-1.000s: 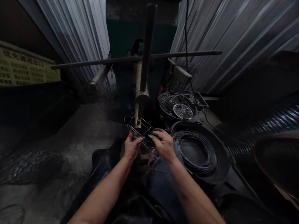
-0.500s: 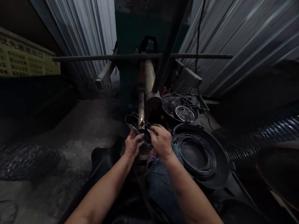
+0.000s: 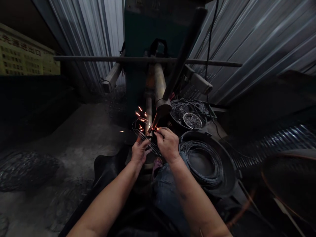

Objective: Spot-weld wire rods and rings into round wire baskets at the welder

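Observation:
A wire frame (image 3: 153,146) of thin, rounded metal loops lies between the tips of a spot welder (image 3: 161,86). My left hand (image 3: 139,152) grips its near left side, thumb on top. On the right, my right hand (image 3: 168,142) pinches close to the welding tip; the piece between those fingers is too small to make out clearly, though it looks like wire at the frame. Orange sparks (image 3: 140,120) fly up and to the left from the contact point. The lower electrode arm (image 3: 148,113) stands under the frame.
A black tub (image 3: 232,177) with coiled wire rings (image 3: 189,164) is by my right knee. Behind it a basin holds wire pieces and a round strainer-like dish (image 3: 192,120). A long horizontal bar (image 3: 103,59) crosses ahead. Wire bundles (image 3: 27,171) lie on the left floor.
Orange sparks have appeared at the welding tip. My right hand has shifted slightly left and up toward the tip, while the left hand keeps its hold. The camera view has moved slightly.

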`<state>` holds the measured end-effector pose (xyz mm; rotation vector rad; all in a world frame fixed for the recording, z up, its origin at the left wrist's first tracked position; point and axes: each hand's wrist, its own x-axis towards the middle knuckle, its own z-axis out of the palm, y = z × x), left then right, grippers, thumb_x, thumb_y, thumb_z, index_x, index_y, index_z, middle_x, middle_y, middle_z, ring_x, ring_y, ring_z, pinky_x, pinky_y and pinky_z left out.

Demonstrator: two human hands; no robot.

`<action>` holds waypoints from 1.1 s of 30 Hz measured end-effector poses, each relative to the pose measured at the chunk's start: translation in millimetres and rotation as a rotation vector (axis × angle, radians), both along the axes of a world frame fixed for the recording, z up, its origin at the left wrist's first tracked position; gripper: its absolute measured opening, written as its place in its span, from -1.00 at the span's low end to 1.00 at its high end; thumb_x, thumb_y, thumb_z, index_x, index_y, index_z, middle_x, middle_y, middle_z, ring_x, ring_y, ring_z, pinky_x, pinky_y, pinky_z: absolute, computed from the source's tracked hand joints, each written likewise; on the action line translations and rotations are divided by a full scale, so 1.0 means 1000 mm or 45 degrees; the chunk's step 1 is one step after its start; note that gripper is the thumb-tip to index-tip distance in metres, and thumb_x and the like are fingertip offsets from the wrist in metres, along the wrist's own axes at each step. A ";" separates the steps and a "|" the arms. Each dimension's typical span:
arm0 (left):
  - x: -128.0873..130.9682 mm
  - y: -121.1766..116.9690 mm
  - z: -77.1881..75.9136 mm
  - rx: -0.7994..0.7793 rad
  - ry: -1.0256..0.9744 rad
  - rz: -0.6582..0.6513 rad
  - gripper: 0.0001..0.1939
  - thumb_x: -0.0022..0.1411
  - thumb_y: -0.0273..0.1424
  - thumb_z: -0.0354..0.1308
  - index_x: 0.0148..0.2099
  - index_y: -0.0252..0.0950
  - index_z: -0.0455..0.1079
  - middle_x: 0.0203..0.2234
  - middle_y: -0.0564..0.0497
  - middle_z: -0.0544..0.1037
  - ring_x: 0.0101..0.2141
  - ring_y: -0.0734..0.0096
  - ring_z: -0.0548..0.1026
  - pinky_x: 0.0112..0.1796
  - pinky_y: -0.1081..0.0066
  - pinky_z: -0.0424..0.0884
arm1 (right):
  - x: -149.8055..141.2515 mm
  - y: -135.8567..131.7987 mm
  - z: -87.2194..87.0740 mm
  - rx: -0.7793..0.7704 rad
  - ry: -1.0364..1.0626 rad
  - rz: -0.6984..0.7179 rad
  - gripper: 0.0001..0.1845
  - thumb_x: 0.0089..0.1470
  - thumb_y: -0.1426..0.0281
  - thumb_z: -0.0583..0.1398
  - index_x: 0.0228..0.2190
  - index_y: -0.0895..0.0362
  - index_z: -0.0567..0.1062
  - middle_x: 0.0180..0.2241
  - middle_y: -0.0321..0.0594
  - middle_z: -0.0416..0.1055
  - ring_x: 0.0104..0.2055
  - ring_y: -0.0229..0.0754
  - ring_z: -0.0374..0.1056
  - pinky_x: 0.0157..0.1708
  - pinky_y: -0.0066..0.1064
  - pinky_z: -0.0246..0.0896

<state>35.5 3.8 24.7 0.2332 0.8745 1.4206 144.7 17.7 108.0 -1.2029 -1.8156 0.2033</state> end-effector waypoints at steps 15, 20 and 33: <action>-0.008 -0.002 0.006 -0.266 -0.194 -0.121 -0.52 -0.10 -0.13 0.31 -0.15 -0.21 0.32 -0.34 -0.04 0.42 -0.34 0.15 0.52 -0.34 0.15 0.47 | 0.044 -0.029 -0.013 -0.223 0.232 0.144 -0.89 0.04 0.44 0.18 -0.44 0.09 0.54 -0.37 -0.21 0.49 -0.31 -0.17 0.40 -0.25 -0.35 0.29; -0.011 0.003 0.016 -0.328 -0.211 -0.150 -0.60 0.09 -0.11 0.14 -0.10 -0.24 0.29 -0.34 -0.08 0.40 -0.36 0.18 0.51 -0.35 0.15 0.49 | 0.032 -0.017 0.000 -0.182 0.107 0.150 -0.85 0.01 0.49 0.15 -0.47 0.11 0.54 -0.37 -0.20 0.48 -0.30 -0.16 0.40 -0.25 -0.35 0.27; -0.011 0.014 0.017 -0.391 -0.243 -0.205 -0.60 0.16 -0.04 0.04 -0.16 -0.27 0.28 -0.35 -0.13 0.42 -0.34 0.15 0.53 -0.33 0.11 0.50 | 0.020 0.000 0.009 -0.220 0.014 0.115 -0.84 -0.01 0.51 0.16 -0.52 0.11 0.53 -0.39 -0.19 0.49 -0.31 -0.14 0.40 -0.26 -0.36 0.27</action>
